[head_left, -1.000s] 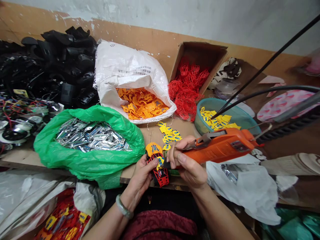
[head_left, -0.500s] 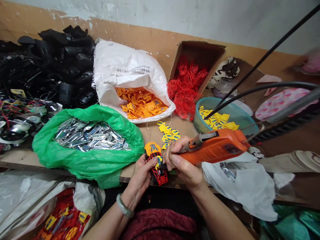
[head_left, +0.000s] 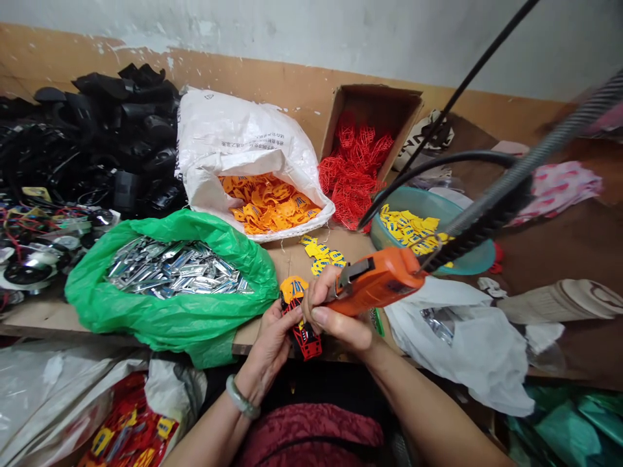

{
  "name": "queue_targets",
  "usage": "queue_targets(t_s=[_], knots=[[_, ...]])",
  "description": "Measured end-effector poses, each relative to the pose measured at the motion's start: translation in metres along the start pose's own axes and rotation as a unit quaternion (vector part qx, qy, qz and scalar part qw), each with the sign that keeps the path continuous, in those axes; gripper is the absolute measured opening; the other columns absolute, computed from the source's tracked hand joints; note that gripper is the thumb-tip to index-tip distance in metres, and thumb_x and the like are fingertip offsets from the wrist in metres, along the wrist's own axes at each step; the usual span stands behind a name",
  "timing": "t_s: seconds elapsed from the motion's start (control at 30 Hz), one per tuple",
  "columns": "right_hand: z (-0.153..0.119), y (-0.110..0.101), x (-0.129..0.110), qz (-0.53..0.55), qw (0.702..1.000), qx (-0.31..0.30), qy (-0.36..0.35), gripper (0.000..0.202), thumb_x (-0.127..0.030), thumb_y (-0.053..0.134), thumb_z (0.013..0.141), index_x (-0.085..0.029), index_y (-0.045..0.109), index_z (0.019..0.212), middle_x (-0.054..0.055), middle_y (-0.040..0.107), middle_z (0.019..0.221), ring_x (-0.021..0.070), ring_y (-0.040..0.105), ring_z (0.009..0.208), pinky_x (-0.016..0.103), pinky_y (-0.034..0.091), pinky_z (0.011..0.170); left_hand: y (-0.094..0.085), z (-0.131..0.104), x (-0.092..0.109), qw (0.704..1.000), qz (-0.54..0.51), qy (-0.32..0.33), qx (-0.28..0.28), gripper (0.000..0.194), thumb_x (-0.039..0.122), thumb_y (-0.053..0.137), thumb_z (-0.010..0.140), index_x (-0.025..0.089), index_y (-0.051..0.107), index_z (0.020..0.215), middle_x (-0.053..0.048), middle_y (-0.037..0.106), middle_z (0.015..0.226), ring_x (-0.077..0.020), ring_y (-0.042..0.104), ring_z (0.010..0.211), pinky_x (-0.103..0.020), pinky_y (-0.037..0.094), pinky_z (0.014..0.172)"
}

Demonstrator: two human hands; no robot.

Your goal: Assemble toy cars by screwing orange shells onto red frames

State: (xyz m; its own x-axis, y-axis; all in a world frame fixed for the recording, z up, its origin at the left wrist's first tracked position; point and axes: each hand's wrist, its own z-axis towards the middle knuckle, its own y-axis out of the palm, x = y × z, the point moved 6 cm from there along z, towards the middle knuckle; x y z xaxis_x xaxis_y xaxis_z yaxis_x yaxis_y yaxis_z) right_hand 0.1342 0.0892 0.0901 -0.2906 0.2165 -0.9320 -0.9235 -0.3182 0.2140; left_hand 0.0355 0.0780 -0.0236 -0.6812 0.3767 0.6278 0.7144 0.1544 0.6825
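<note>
The toy car (head_left: 307, 344) is held at the counter's (head_left: 292, 259) near edge, gripped by the left hand (head_left: 275, 334), fingers curled around it. The orange electric screwdriver (head_left: 377, 285), at two o'clock from the car, is enclosed by the fingers of the right hand (head_left: 343, 324); its tip is hidden. A slip could be caused by the tool's tilt, and the left hand, being so close, could be jabbed. The tool could also be pulled aside if the grey cable (head_left: 535, 155) is snagged on the basin (head_left: 479, 256). Counted: one car, one screwdriver, one basin at two o'clock, one green bag (head_left: 195, 324) at ten, one white sack (head_left: 233, 126) at eleven, one cardboard box (head_left: 372, 104) at one; their heaped contents cannot be counted.
</note>
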Motion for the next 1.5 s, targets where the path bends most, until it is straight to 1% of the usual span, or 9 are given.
queue_targets(t_s=[0.1, 0.2, 0.47, 0.67, 0.9, 1.0, 1.13, 1.27, 1.5], knots=[[0.009, -0.003, -0.002, 0.080, 0.997, -0.004, -0.001, 0.024, -0.037, 0.072, 0.080, -0.024, 0.055, 0.089, -0.008, 0.047, 0.055, 0.0123, 0.046, 0.044, 0.030, 0.043, 0.051, -0.002, 0.000, 0.001, 1.000, 0.009, -0.006, -0.008, 0.048, 0.025, 0.094, 0.058, 0.014, 0.071, 0.098, -0.004, 0.077, 0.087, -0.0172, 0.069, 0.072, -0.029, 0.051, 0.073], [0.013, -0.021, -0.012, 0.110, 0.990, 0.075, -0.034, 0.020, -0.034, 0.069, 0.078, -0.022, 0.058, 0.091, -0.010, 0.043, 0.049, 0.0115, 0.043, 0.040, 0.030, 0.043, 0.051, -0.004, -0.002, 0.003, 1.000, 0.012, -0.023, -0.009, 0.048, 0.025, 0.093, 0.060, 0.012, 0.070, 0.100, -0.005, 0.077, 0.084, -0.0158, 0.068, 0.067, -0.028, 0.053, 0.068], [-0.002, -0.077, -0.020, -0.072, 0.965, 0.249, -0.046, 0.025, -0.030, 0.078, 0.078, -0.019, 0.064, 0.096, -0.006, 0.061, 0.060, 0.0122, 0.057, 0.047, 0.027, 0.048, 0.050, -0.009, -0.017, 0.003, 0.998, -0.018, -0.056, -0.035, 0.050, 0.028, 0.090, 0.064, 0.012, 0.068, 0.106, -0.008, 0.079, 0.088, -0.0207, 0.073, 0.072, -0.031, 0.060, 0.072], [0.002, -0.102, -0.021, -0.132, 0.947, 0.288, -0.049, 0.034, -0.034, 0.081, 0.076, -0.020, 0.065, 0.102, -0.005, 0.064, 0.066, 0.0141, 0.061, 0.054, 0.029, 0.053, 0.056, -0.007, -0.028, -0.002, 0.997, -0.017, -0.072, -0.028, 0.055, 0.018, 0.088, 0.063, 0.015, 0.066, 0.114, -0.006, 0.078, 0.089, -0.0227, 0.075, 0.076, -0.034, 0.061, 0.078], [-0.014, -0.115, -0.041, -0.227, 0.921, 0.299, -0.099, 0.038, -0.028, 0.072, 0.082, -0.021, 0.063, 0.118, 0.009, 0.067, 0.122, 0.0228, 0.063, 0.110, 0.038, 0.051, 0.097, -0.032, -0.040, -0.019, 0.985, -0.070, -0.152, -0.050, 0.034, 0.015, 0.082, 0.072, 0.016, 0.073, 0.105, -0.009, 0.082, 0.095, -0.0268, 0.078, 0.087, -0.038, 0.062, 0.089], [-0.050, -0.124, -0.040, -0.247, 0.893, 0.360, -0.106, 0.046, -0.025, 0.069, 0.085, -0.024, 0.056, 0.130, 0.010, 0.063, 0.128, 0.0207, 0.062, 0.110, 0.037, 0.052, 0.094, -0.047, -0.049, -0.024, 0.973, -0.114, -0.187, -0.069, 0.031, 0.011, 0.076, 0.078, 0.020, 0.076, 0.108, -0.009, 0.082, 0.104, -0.0289, 0.078, 0.096, -0.041, 0.060, 0.095], [-0.097, -0.146, -0.035, -0.343, 0.874, 0.344, -0.028, 0.022, -0.028, 0.061, 0.092, -0.020, 0.066, 0.112, 0.007, 0.072, 0.101, 0.0192, 0.068, 0.086, 0.035, 0.056, 0.080, -0.069, -0.058, -0.023, 0.967, -0.143, -0.205, -0.042, 0.041, 0.003, 0.065, 0.084, 0.026, 0.077, 0.115, -0.006, 0.082, 0.106, -0.0305, 0.076, 0.104, -0.043, 0.058, 0.100], [-0.130, -0.198, -0.041, -0.550, 0.765, 0.309, 0.128, 0.024, -0.024, 0.048, 0.093, -0.018, 0.070, 0.100, 0.009, 0.075, 0.095, 0.0230, 0.069, 0.084, 0.037, 0.056, 0.078, -0.079, -0.062, -0.025, 0.964, -0.131, -0.230, 0.002, 0.062, 0.002, 0.066, 0.082, 0.030, 0.064, 0.137, -0.008, 0.080, 0.112, -0.0363, 0.073, 0.109, -0.053, 0.056, 0.100], [-0.141, -0.246, -0.028, -0.615, 0.708, 0.243, 0.246, 0.029, -0.015, 0.071, 0.071, -0.018, 0.074, 0.100, 0.013, 0.073, 0.108, 0.0311, 0.064, 0.109, 0.040, 0.046, 0.099, -0.056, -0.057, -0.023, 0.974, -0.083, -0.207, 0.040, 0.069, 0.000, 0.070, 0.074, 0.032, 0.065, 0.135, -0.008, 0.083, 0.096, -0.0355, 0.079, 0.088, -0.053, 0.062, 0.086]])
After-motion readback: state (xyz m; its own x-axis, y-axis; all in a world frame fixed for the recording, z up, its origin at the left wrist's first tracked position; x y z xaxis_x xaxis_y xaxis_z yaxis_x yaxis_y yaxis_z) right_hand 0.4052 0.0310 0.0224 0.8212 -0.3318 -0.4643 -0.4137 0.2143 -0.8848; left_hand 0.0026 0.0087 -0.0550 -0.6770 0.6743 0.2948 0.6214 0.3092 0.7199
